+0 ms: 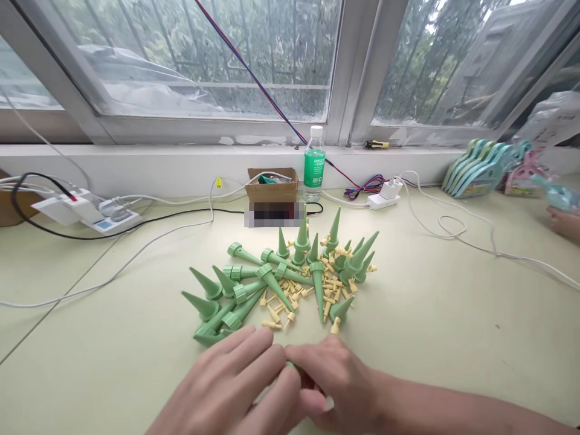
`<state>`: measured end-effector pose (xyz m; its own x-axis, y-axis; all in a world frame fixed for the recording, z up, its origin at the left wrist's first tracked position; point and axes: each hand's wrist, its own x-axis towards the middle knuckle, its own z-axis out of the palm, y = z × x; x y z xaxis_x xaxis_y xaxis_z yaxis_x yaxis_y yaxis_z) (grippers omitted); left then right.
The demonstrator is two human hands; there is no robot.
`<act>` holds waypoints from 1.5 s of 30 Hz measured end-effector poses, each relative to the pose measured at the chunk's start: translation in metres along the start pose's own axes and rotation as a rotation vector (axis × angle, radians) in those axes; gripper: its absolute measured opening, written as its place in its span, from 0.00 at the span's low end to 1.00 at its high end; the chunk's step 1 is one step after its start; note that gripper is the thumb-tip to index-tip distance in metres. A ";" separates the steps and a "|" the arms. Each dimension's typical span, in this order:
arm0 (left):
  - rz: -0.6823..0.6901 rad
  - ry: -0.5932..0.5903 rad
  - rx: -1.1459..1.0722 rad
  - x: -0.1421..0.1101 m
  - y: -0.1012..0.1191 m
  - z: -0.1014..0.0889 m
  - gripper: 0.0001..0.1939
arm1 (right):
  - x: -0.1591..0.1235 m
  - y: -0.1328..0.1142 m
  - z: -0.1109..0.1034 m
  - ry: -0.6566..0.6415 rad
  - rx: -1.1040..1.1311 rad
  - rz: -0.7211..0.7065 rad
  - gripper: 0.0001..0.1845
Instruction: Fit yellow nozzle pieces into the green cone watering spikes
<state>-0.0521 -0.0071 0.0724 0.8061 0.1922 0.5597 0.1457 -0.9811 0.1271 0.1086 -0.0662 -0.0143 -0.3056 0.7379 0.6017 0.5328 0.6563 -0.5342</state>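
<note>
My left hand (240, 386) and my right hand (339, 377) meet at the near side of the table, fingers curled together. Between them shows a sliver of a green plastic piece (290, 364); the fingers hide the rest, so its full shape cannot be made out. Just beyond them is a loose pile of green plastic watering spikes (276, 284), some standing point up, others lying down. Small pale-yellow valve pieces (333, 284) are scattered among the spikes. One yellow valve (335, 326) is right beside my right hand's knuckles.
Behind the pile stand a small cardboard box (272, 192) and a green-labelled bottle (313, 166). Power strips (111, 222) and white cables (172, 229) run across the table. At right are coloured hangers (480, 172) and another person's hand (564, 223) holding a blue item.
</note>
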 end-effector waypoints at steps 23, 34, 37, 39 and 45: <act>-0.376 0.110 -0.183 -0.048 0.000 0.065 0.10 | -0.014 0.010 -0.004 0.200 -0.152 0.001 0.10; -0.400 0.033 -0.136 -0.044 0.007 0.079 0.01 | -0.012 0.018 -0.006 0.315 -0.315 -0.073 0.06; -0.394 0.008 -0.090 -0.045 0.006 0.082 0.01 | -0.013 0.021 -0.003 0.317 -0.328 -0.078 0.06; -0.377 0.005 -0.068 -0.046 0.006 0.083 0.03 | -0.012 0.024 -0.003 0.325 -0.341 -0.070 0.06; -0.316 0.175 -0.006 -0.046 -0.001 0.085 0.04 | -0.009 0.030 -0.002 0.390 -0.391 -0.139 0.05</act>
<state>-0.0411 -0.0163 -0.0233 0.6110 0.4871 0.6240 0.3680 -0.8727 0.3209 0.1285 -0.0535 -0.0348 -0.1191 0.4872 0.8651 0.7836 0.5813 -0.2195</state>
